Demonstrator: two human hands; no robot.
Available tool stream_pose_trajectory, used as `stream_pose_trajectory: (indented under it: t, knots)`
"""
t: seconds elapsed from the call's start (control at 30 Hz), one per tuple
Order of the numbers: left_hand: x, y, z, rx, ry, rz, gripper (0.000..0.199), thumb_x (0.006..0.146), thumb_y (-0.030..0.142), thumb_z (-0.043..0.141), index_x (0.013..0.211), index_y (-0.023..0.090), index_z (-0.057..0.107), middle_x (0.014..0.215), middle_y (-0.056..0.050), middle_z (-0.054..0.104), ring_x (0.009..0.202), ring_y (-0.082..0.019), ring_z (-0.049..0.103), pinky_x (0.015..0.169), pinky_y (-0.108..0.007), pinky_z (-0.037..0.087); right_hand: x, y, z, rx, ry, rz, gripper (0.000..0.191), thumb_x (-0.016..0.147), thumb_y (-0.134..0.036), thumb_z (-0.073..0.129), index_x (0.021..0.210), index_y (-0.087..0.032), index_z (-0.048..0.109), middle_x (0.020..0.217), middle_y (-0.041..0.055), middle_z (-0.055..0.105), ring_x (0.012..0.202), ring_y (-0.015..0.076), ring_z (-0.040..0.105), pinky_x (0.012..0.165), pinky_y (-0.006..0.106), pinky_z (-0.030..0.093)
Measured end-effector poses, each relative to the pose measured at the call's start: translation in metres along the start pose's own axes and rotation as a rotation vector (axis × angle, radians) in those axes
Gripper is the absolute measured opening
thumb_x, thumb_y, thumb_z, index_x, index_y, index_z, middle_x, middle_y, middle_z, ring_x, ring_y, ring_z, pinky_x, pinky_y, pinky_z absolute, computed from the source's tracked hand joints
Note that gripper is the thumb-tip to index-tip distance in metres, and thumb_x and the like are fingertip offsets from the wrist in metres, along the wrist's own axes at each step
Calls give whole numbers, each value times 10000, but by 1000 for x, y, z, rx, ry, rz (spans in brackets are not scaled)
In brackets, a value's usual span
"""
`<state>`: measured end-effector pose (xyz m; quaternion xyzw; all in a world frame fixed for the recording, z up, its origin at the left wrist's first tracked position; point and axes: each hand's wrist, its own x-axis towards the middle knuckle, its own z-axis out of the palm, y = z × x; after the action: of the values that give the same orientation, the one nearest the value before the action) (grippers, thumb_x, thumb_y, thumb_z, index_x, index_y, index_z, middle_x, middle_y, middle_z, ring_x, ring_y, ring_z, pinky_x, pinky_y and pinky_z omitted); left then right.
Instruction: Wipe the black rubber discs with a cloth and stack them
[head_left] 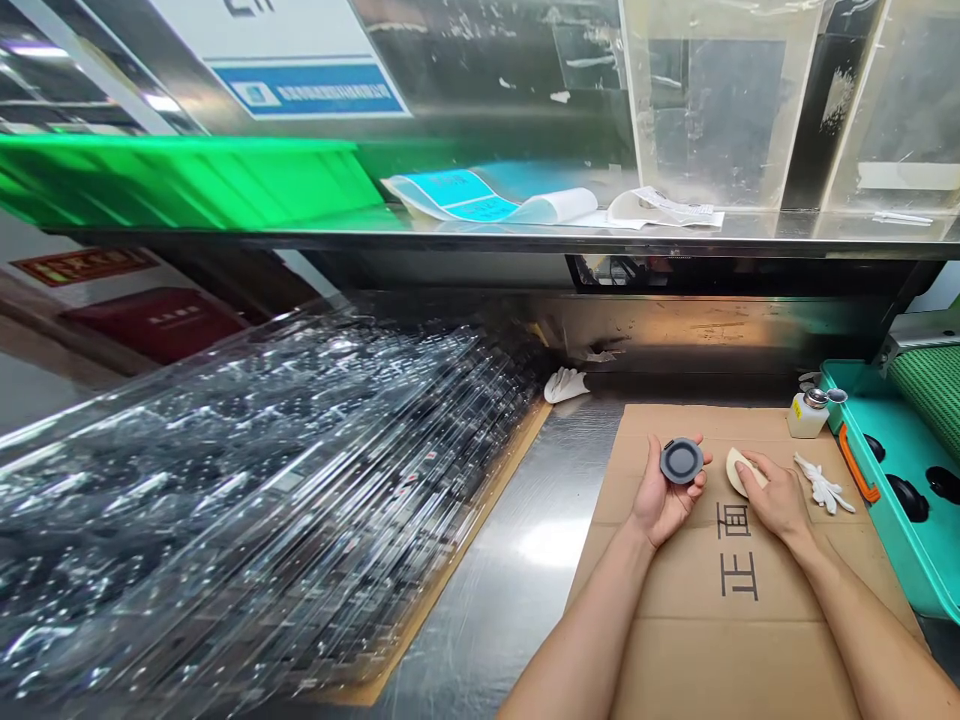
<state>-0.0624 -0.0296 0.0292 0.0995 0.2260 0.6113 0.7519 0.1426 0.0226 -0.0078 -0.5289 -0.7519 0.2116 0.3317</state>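
My left hand [663, 505] is palm up, its fingers curled around a dark grey round part [682, 461] with a raised rim and a recessed centre. Just to the right, my right hand [780, 495] grips a cream-coloured pad [741, 473], thumb and fingers pressed on it; whether it is sponge or cloth I cannot tell. The pad and the grey part are apart. Both hands are above a flat cardboard sheet [675, 640] printed with large black characters.
Stacked clear plastic trays [285, 500] fill the left side. A white pump bottle [809, 413] and a white glove [823, 484] lie right of my hands, beside a teal bin [926, 555] holding black parts. Another white glove [565, 386] lies farther back. Overhead runs a metal shelf [787, 228] with a green bin [225, 185].
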Motion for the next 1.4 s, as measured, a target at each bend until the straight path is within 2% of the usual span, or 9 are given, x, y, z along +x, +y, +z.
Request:
stream_pose_trajectory:
  t: [0.2,0.33,0.5,0.67,0.83,1.07,1.2,1.3,1.4]
  knots:
    - [6,-11,0,50,-8,23,448,973,487,495,1242,156,634,1138,-148,699,825,-188,681,705,-295,556,-10,-35,5,218,130,107,548,950,-548,465,1350,-191,579,1070,87,749,926,228,707,786,304,546]
    - [11,-23,-3,97,-18,53,344,982,364,518,1215,149,651,1232,-141,679,1088,-242,656,978,-400,514,-14,-52,17,74,-22,-16,457,962,-503,470,1348,-295,598,1051,45,759,871,226,718,774,298,533]
    - [7,-26,-2,362,174,326,385,838,258,738,1196,137,666,1232,-161,685,1180,-280,630,1042,-411,473,0,-23,8,-107,155,119,475,969,-500,432,1327,-259,629,1092,81,753,985,263,705,857,338,521]
    - [-10,-29,6,494,198,635,574,679,54,817,1208,215,660,1335,-111,640,1413,-268,429,1127,-348,413,-2,-6,-1,-170,98,113,443,954,-509,456,1271,-279,663,1005,64,769,933,270,714,832,356,517]
    - [-19,-32,11,577,171,702,787,580,8,861,1289,217,592,1294,-104,664,1413,-267,420,1154,-362,374,-4,-8,2,-168,52,119,436,951,-514,461,1266,-292,666,963,59,772,873,252,719,758,325,513]
    - [-21,-35,10,681,134,697,831,568,98,899,1315,233,562,1349,-121,620,1393,-307,422,1182,-425,307,-3,-10,0,-182,56,122,426,944,-518,458,1238,-302,678,932,47,770,831,247,712,713,315,497]
    - [-21,-35,11,789,131,747,674,615,173,883,1237,227,626,1318,-111,637,1353,-302,456,1165,-388,322,-2,-9,0,-183,42,116,425,944,-524,464,1233,-301,680,923,50,769,837,250,710,719,316,494]
    - [-11,-14,13,1064,191,671,351,730,304,795,1055,219,694,1121,-117,713,1180,-307,578,1076,-386,402,2,-8,4,-186,53,128,428,945,-516,473,1247,-289,674,946,58,769,873,248,710,760,318,499]
    - [5,21,6,1660,377,444,258,901,414,528,1006,209,644,933,-106,726,956,-300,663,950,-429,463,-1,-14,8,-212,48,175,410,953,-470,476,1263,-283,667,1013,62,766,925,236,710,807,307,500]
